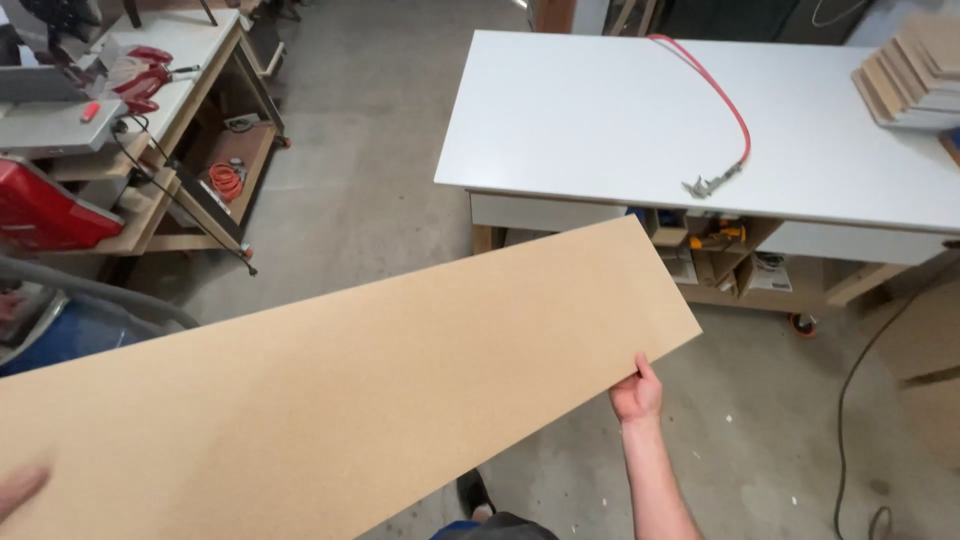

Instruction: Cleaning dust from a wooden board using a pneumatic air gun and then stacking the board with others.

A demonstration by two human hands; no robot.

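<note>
A long tan board (340, 400) is carried flat over the concrete floor (370, 120), near the white counter (600, 120). The right hand (637, 393) grips its edge; the left hand (18, 490) touches its near corner, grip unclear.

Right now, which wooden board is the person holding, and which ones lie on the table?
The long tan board, gripped by both hands; the stacked boards rest on the white table.

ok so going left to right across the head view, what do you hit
red saw → orange cord coil → long fibreboard panel, left hand at its near end and right hand at its far corner → red hose with metal nozzle on the white table → stack of boards
</note>
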